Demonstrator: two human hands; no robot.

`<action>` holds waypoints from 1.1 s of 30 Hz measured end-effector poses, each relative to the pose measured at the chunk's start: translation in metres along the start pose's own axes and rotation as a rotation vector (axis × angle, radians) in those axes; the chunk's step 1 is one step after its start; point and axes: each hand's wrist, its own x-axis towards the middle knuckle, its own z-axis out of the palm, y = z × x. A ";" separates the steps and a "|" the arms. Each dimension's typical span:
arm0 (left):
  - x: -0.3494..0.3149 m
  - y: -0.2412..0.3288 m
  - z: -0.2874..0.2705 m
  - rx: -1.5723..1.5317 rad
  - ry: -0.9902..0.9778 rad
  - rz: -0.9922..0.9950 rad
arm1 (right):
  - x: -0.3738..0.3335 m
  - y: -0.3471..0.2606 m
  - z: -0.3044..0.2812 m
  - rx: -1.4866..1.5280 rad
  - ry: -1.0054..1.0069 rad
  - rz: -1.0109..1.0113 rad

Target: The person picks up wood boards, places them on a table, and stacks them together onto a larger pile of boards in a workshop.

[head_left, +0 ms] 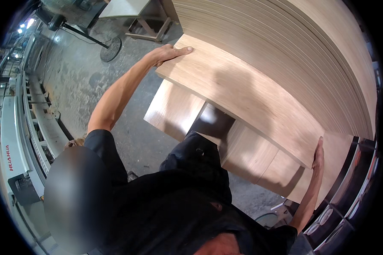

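Observation:
A long light wood-grain board (pixel 242 97) lies flat between my hands, in front of a tall stack of similar boards. My left hand (pixel 170 54) grips its far left end, thumb on the top face and the other fingers partly hidden at the edge. At the opposite end, my right hand (pixel 318 154) presses against the short edge with its fingers close together, so the board is held from both ends. Beneath it are more wood-grain panels: one at the left (pixel 176 106) and others at the right (pixel 255 155), with a dark gap between them.
The tall board stack (pixel 276 42) rises along the far right side. A stand with a round base (pixel 111 49) and a small wooden table (pixel 125 7) are on the concrete floor. A long grey machine (pixel 19 148) runs along the left; a dark rack (pixel 349 191) is at right.

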 end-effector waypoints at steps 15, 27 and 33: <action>-0.016 -0.005 -0.047 0.157 0.319 0.025 | -0.175 -0.026 0.079 -0.077 0.190 -0.468; -0.026 -0.023 0.009 -0.223 0.021 -0.021 | -0.126 0.001 0.182 1.282 -0.003 0.008; -0.005 -0.011 0.001 -0.250 -0.121 -0.064 | -0.136 0.003 0.160 1.252 -0.114 0.010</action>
